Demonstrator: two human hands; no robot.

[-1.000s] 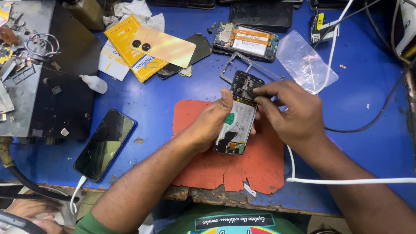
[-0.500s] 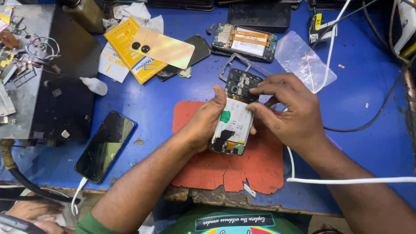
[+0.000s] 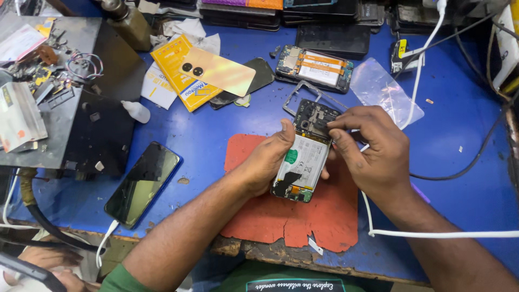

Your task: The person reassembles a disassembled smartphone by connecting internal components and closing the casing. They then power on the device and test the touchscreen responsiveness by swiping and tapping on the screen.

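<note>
Centre frame: left hand [image 3: 265, 165] clamped around the side of opened phone [image 3: 304, 159], held over orange mat [image 3: 292, 221]. Right hand [image 3: 376, 151] fingertips pinched together on the phone's upper board.

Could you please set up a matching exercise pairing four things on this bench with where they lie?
Things:
1. opened phone
2. gold back cover
3. dark phone
4. clear bag

Places:
A. on the yellow box
B. held over the red mat by the left hand and right hand
C. far right of the blue table, beside a white cable
D. left of the mat, near the front edge

Pairs: 1-B, 2-A, 3-D, 4-C
</note>
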